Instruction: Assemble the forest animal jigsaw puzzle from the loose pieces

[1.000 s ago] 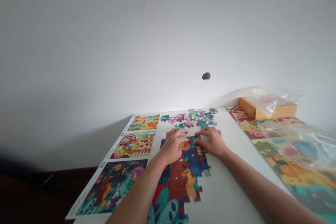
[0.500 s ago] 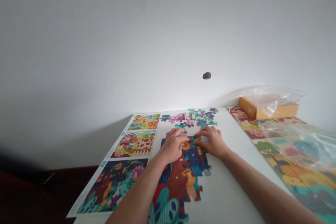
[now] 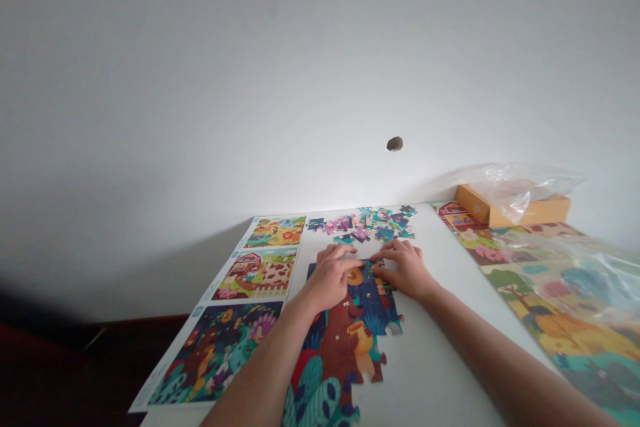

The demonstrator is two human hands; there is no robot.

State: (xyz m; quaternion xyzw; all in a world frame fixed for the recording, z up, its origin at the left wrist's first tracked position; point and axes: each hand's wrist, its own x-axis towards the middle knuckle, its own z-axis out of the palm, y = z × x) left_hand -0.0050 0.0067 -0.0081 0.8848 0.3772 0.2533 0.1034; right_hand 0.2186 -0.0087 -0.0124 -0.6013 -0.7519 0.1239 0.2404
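Observation:
A partly joined jigsaw puzzle (image 3: pixel 345 340) with a brown bear on dark blue lies flat on the white table, its right side stepped and knobbed. My left hand (image 3: pixel 333 277) rests over its upper left part, fingers stretched out, the index finger and thumb touching the joined pieces near the top edge. At the upper right corner, my right hand (image 3: pixel 403 268) has its thumb and index finger on a puzzle piece (image 3: pixel 379 265), partly covered by the fingers. Just beyond both hands lie several loose puzzle pieces (image 3: pixel 385 233) in purple and teal.
A printed picture sheet (image 3: pixel 295 280) with three scenes lies at the left. On the right, an orange box (image 3: pixel 530 212) with a clear plastic bag (image 3: pixel 525 183) stands on a colourful printed sheet (image 3: pixel 515 283). The white wall (image 3: pixel 320 80) behind has a small hole (image 3: pixel 395 144).

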